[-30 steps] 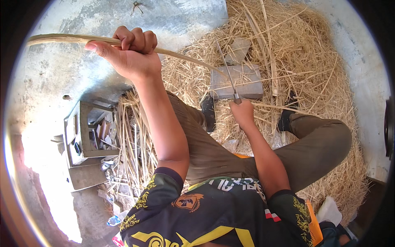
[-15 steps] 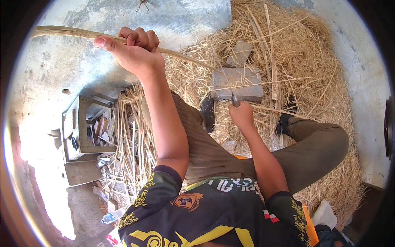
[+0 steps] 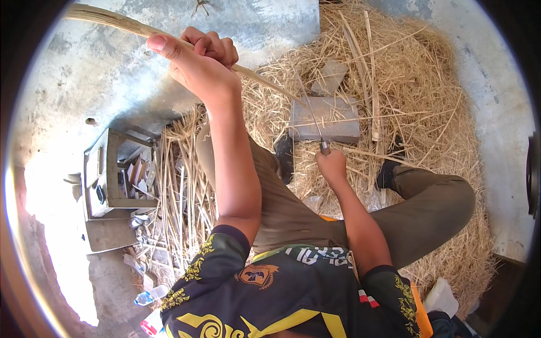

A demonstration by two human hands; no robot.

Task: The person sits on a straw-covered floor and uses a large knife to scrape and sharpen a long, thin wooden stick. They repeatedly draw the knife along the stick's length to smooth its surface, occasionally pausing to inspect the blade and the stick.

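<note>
1 pale strip slants upper left to centre, left hand gripping it.
Its lower end lies up-left of right hand, the nearer 1, fingers closed on a knife handle below the grey block. Versus 0.5 s ago, left hand sits further right; strip slants steeper.

Over the last second, left hand shifted rightward and farther from the body; left forearm now stands more upright in view. Strip slopes more steeply, its far left end raised toward the top edge.
</note>
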